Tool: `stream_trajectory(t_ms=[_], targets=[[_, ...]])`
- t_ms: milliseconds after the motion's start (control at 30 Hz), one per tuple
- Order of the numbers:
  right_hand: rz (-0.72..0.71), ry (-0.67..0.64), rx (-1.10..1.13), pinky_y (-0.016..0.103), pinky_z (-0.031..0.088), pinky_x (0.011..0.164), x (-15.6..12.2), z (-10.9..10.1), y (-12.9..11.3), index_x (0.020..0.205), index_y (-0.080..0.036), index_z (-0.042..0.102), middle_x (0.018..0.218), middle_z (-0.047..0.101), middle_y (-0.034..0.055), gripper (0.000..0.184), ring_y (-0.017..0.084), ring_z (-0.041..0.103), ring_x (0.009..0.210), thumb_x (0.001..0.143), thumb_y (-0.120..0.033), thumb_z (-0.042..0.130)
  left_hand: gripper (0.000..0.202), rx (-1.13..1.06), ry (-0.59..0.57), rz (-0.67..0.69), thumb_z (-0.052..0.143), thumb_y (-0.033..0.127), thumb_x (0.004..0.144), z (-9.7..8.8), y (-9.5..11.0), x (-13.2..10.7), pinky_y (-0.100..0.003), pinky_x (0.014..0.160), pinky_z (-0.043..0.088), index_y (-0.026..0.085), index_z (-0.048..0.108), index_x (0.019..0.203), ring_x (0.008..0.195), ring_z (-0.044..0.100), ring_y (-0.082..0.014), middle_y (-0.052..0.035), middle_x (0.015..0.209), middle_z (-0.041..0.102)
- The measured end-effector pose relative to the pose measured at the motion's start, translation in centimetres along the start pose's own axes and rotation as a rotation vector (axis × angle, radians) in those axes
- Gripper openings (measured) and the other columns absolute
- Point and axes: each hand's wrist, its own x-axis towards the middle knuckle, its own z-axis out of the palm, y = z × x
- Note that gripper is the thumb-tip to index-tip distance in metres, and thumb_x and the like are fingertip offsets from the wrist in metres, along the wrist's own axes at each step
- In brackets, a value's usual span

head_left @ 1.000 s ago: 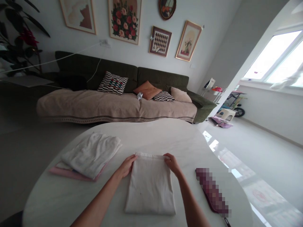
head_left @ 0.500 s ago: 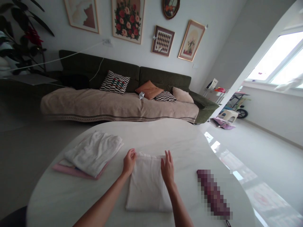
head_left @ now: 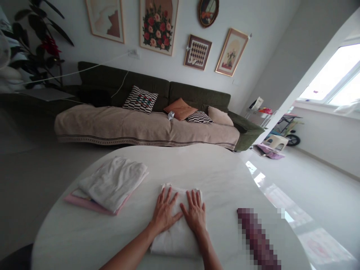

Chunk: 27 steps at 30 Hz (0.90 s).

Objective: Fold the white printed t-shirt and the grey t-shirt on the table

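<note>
A folded white cloth garment (head_left: 178, 242) lies flat on the table in front of me; its exact kind I cannot tell. My left hand (head_left: 165, 212) rests on its upper left part, palm down with fingers spread. Beside it, my right hand (head_left: 194, 213) presses flat on the upper right part, fingers apart. The two thumbs nearly meet near the middle of the cloth. Both hands cover much of its upper half, and its far edge shows past the fingertips.
To the left sits a stack of folded clothes (head_left: 114, 183), white over pink. A dark red item (head_left: 258, 240), blurred by pixels, lies on the right. The white table (head_left: 225, 176) has a curved edge. Beyond it stands a green sofa (head_left: 199, 93) with cushions.
Both hands have come down from the cloth's far corners and now lie flat on top of it, closer together. The view has shifted slightly.
</note>
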Motion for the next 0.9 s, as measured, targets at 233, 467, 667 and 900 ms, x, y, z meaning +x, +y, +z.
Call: stream_trajectory(t_ms=[233,467,667,900], targets=[[-0.019,-0.061,-0.044,0.055,0.021,0.108,-0.6,-1.3,-0.7,0.145,-0.025,0.025,0.154,0.018,0.0045,0.061,0.025,0.009,0.143,0.090,-0.051,0.036,0.080,0.084,-0.054,-0.026,0.046,0.067,0.078,-0.4,0.4,-1.1,-0.057,0.109,0.020,0.023,0.033,0.143,0.139,0.010,-0.0411,-0.0134,0.154,0.019],[-0.084,-0.042,-0.041,0.059,0.019,0.107,-5.9,-2.5,-3.2,0.144,-0.026,0.025,0.154,0.012,0.0075,0.065,0.031,0.006,0.142,0.088,-0.056,0.037,0.064,0.129,-0.053,-0.043,0.037,0.058,0.088,-1.5,-1.3,-3.4,-0.051,0.110,0.024,0.025,0.031,0.143,0.140,0.017,-0.0327,-0.0123,0.154,0.021],[-0.130,-0.092,0.049,0.062,0.022,0.107,-11.4,0.8,-4.2,0.142,-0.036,0.027,0.151,0.023,0.0003,0.060,0.033,0.017,0.139,0.087,-0.059,0.037,0.061,0.170,-0.042,-0.105,0.045,0.045,0.087,-1.5,-1.1,-2.9,-0.060,0.107,0.019,0.026,0.030,0.143,0.141,0.014,-0.0352,-0.0150,0.153,0.020],[0.055,-0.020,0.043,0.053,0.019,0.111,-5.5,-2.3,-2.9,0.146,-0.019,0.020,0.154,0.010,0.0047,0.064,0.026,0.006,0.143,0.092,-0.050,0.032,0.056,0.185,-0.059,-0.137,0.036,0.041,0.091,-2.5,-2.1,-1.4,-0.063,0.107,0.013,0.025,0.030,0.144,0.141,0.017,-0.0313,-0.0098,0.152,0.026]])
